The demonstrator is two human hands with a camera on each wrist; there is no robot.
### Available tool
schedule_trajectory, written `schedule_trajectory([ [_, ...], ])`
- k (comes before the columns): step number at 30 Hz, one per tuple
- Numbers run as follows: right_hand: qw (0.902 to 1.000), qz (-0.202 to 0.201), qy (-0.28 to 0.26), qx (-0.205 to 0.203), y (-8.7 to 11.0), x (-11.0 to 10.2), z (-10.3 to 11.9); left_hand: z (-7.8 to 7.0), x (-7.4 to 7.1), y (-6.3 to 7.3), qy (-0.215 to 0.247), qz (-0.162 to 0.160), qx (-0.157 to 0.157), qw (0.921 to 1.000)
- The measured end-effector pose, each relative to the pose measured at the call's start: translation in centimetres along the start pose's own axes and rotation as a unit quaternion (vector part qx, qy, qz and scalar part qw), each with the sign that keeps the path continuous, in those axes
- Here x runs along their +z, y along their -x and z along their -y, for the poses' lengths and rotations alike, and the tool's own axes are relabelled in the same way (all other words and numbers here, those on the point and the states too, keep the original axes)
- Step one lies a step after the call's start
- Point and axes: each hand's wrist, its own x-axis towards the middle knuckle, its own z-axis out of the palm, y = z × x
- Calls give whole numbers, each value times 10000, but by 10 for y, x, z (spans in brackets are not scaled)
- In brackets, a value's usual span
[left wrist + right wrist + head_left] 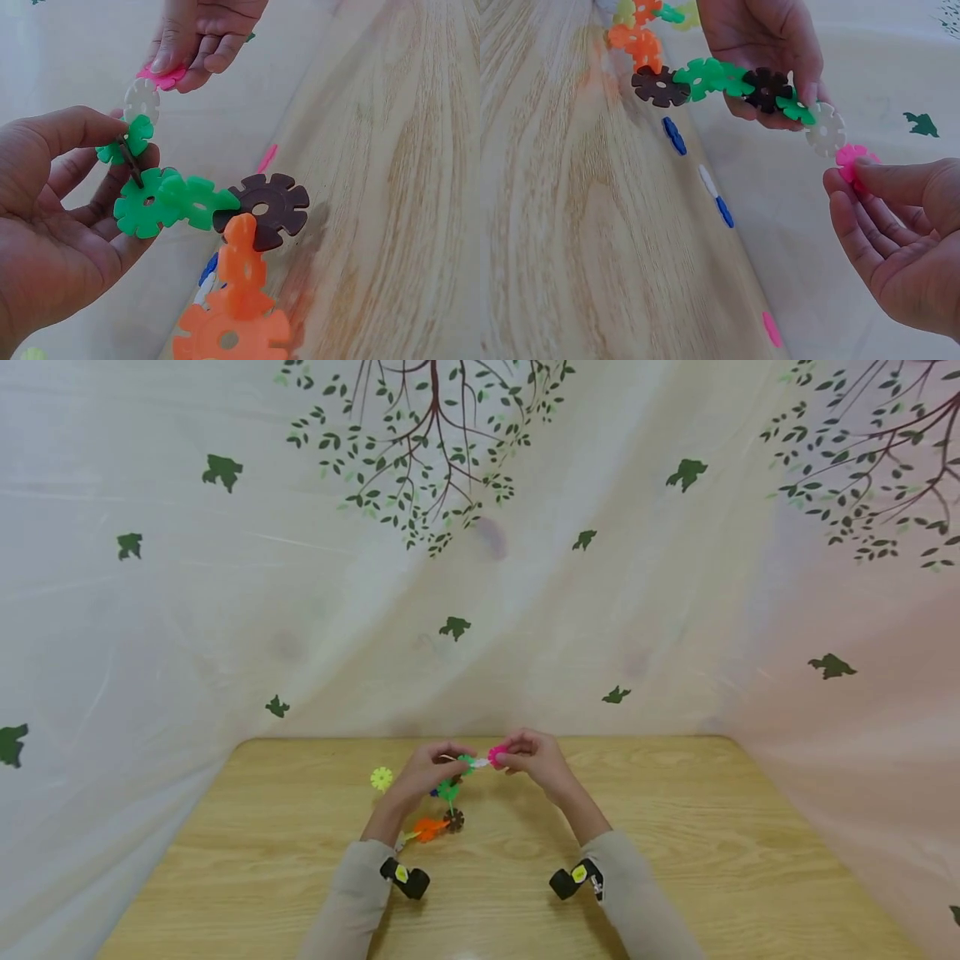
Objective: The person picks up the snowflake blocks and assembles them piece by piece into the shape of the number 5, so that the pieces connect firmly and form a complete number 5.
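A chain of notched plastic snowflake discs hangs from my left hand (431,770), whose thumb and fingers pinch a green snowflake disc (139,136) near its upper end. Beyond that green one, a white snowflake disc (826,129) juts out toward the right. My right hand (534,762) pinches a pink snowflake disc (855,161) between thumb and fingers, its edge right at the white disc's rim. Lower in the chain come more green discs (201,202), a dark brown disc (274,204) and orange discs (232,330).
Loose on the wooden table (675,827) lie a blue disc piece (674,136), a white piece (707,181) beside another blue one (724,212), and a pink piece (771,329). A yellow disc (381,777) shows left of my left hand. A printed curtain (525,668) hangs behind.
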Motion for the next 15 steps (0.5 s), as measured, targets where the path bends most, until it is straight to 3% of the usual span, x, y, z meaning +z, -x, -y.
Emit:
schedule_trajectory([
  [15, 9998, -175, -33, -35, -1, 5, -3, 4, 1, -5, 160, 217, -91, 9996],
])
